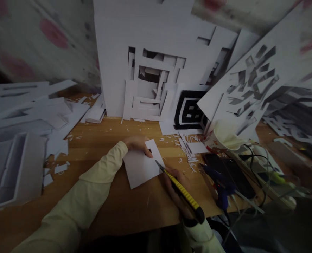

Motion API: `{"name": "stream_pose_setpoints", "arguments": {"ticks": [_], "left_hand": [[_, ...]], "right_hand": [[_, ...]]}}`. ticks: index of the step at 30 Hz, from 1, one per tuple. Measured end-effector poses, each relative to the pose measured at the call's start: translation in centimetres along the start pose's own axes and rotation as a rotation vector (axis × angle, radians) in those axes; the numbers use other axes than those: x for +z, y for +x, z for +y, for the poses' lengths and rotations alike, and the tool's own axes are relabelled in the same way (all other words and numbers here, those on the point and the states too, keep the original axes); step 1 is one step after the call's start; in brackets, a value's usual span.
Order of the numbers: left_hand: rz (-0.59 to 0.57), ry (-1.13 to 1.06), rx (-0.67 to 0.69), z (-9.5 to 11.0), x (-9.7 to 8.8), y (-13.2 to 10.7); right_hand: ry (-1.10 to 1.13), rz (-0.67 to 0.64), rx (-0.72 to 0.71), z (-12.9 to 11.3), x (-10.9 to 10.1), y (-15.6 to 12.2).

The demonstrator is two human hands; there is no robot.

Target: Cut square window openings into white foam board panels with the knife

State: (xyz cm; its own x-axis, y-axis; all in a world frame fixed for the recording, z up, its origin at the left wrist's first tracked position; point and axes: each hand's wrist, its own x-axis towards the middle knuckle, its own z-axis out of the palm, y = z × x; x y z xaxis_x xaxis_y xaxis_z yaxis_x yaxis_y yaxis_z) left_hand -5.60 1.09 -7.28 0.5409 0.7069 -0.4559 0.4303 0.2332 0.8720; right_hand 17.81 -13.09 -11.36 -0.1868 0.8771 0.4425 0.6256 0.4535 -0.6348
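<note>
Item: white card (141, 170), one, near the surface's (108, 135) front edge, between its left and right ends; roughly square, no clear long axis, one corner toward that edge. Small dark slot (150, 150) near the far corner.
Left hand (138, 143): grip clamped on the card, thumb on its face, fingers hidden.
Right hand (177, 197): grip closed around knife (180, 188), long axis slantwise, blade far-left, butt toward the front edge; blade contact uncertain.
Step, apparently: trimming the card. Next move calls for steady blade control, thumb clear.

open tabletop (134, 211) in front of card (140, 168), panels (113, 77) behind, glue gun (222, 193) right
</note>
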Motion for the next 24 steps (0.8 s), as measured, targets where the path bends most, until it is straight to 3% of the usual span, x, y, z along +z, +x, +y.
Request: {"name": "stream_pose_setpoints", "arguments": {"ticks": [4, 6, 9, 11, 15, 19, 24], "left_hand": [[0.118, -0.142, -0.045, -0.2, 0.1, 0.3], [0.155, -0.175, -0.03, -0.2, 0.3, 0.3], [0.242, -0.243, 0.026, -0.2, 1.4, -0.5], [0.381, -0.372, 0.098, -0.4, 2.8, -1.5], [0.795, -0.505, 0.238, -1.3, 6.9, -4.0], [0.84, -0.659, 0.21, -1.7, 10.0, -5.7], [0.915, -0.711, 0.193, -1.8, 11.0, -5.8]], "right_hand": [[0.037, 0.325, 0.069, -0.5, 0.1, -1.1], [0.08, 0.396, 0.123, -0.8, 0.2, -1.1], [0.138, 0.357, 0.144, -1.1, 0.4, -0.2], [0.16, 0.338, 0.129, -1.2, 0.6, 0.7], [0.29, 0.361, 0.009, -1.5, 1.8, 2.0], [0.387, 0.364, -0.007, -1.9, 3.4, 2.0], [0.317, 0.339, 0.133, -1.9, 3.8, 1.1]]}}
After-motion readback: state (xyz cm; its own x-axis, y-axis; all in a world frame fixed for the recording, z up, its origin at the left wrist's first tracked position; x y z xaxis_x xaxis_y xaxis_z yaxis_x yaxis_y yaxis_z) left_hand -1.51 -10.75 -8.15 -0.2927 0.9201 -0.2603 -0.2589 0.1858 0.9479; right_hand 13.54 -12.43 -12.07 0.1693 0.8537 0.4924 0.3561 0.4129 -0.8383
